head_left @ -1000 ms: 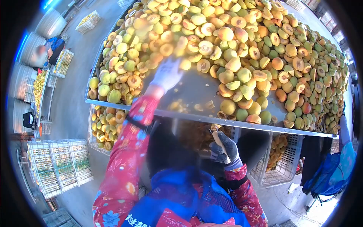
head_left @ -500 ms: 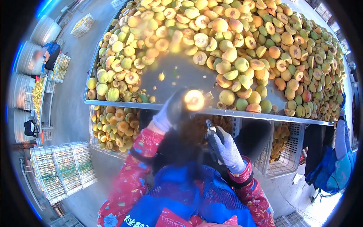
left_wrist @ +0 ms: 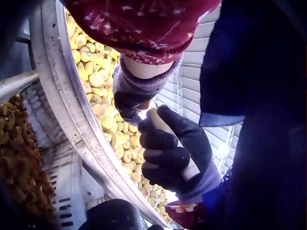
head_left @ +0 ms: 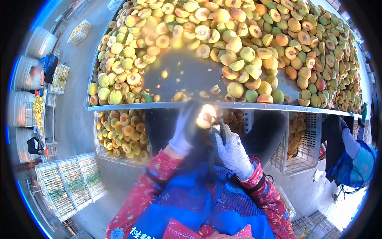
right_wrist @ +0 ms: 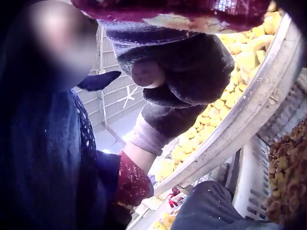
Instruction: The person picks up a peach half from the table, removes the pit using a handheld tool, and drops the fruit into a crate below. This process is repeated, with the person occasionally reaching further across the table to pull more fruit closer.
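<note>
My gloved left hand (head_left: 184, 129) holds a cut peach half (head_left: 206, 116) just below the table's front edge, its cut face lit brightly in the head view. My gloved right hand (head_left: 232, 152) is right beside it, its fingertips close to the fruit. In the left wrist view, the right hand's fingers curl round the pale handle (left_wrist: 165, 125) of a pitting tool. Its working end is hidden near the left hand (left_wrist: 129, 98). From the right wrist, the handle's butt end (right_wrist: 146, 74) pokes out of the fist. Many peach halves (head_left: 234, 55) lie heaped beyond both hands.
The metal table (head_left: 191, 75) has a raised front rim (head_left: 159, 105). Beneath it stand a crate of peaches (head_left: 124, 133) and a white crate (head_left: 306, 155) with brown bits. White crates (head_left: 71, 185) are stacked at left. Another person (head_left: 354, 159) works at far right.
My left hand has come back from the heap to the table's front, bringing a peach half. My right hand has turned over and moved up beside it with the tool.
</note>
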`<act>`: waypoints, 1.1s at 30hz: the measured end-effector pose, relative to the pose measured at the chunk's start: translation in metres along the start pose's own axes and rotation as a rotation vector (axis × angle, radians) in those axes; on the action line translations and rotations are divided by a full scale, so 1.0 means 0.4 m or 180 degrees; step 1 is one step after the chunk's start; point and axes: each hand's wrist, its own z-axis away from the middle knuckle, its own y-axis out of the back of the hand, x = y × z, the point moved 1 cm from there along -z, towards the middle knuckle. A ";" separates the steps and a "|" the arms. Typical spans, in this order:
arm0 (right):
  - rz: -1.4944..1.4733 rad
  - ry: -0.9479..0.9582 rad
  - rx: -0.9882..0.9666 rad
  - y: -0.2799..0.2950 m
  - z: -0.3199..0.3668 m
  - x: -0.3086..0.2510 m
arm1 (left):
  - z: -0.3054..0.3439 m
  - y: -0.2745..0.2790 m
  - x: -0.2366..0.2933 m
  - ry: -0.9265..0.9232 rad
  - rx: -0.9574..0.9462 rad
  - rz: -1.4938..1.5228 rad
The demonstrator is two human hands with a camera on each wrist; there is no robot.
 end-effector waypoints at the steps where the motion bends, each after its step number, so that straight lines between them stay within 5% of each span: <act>1: 0.0283 0.0210 0.0048 -0.004 0.003 0.004 | 0.004 -0.002 0.001 -0.0001 -0.0029 -0.0134; 4: -0.0514 -0.0502 0.0022 -0.012 -0.001 0.002 | 0.022 -0.032 -0.019 -0.0254 0.0321 -0.0242; 7: 0.0365 0.0824 0.0169 -0.018 -0.008 0.021 | 0.037 -0.061 -0.035 0.0013 0.0319 -0.0095; 10: -0.2073 -0.1639 -0.0507 -0.002 -0.008 -0.011 | 0.053 -0.090 -0.036 -0.0413 0.0600 -0.0274; 12: -0.1061 0.0583 0.0037 0.017 -0.018 0.001 | 0.053 -0.107 -0.013 0.0100 0.0735 0.0638; 15: -0.0888 0.1348 0.0108 0.011 -0.015 0.027 | 0.055 -0.109 -0.015 0.0497 0.0416 0.1383; 19: -0.1198 -0.0255 -0.0598 -0.008 0.001 0.072 | 0.030 -0.066 -0.038 0.0714 -0.0511 0.0906; 20: -0.1495 -0.0698 -0.0690 -0.021 0.007 0.080 | 0.034 -0.075 -0.066 -0.0162 -0.0291 0.0425; 22: -0.2184 -0.1514 -0.0732 -0.040 0.012 0.082 | 0.072 -0.112 -0.086 0.0364 0.0025 0.0281; 25: -0.4942 -0.2707 -0.0838 -0.024 0.002 0.059 | 0.079 -0.111 -0.075 0.0543 0.0099 0.0287; 29: -0.4493 -0.2825 -0.1087 0.006 -0.002 0.035 | 0.053 -0.105 -0.046 0.0666 0.0059 0.0663; 33: -0.4137 -0.2577 -0.0657 -0.011 0.007 0.054 | 0.056 -0.113 -0.044 0.0898 -0.0110 0.0213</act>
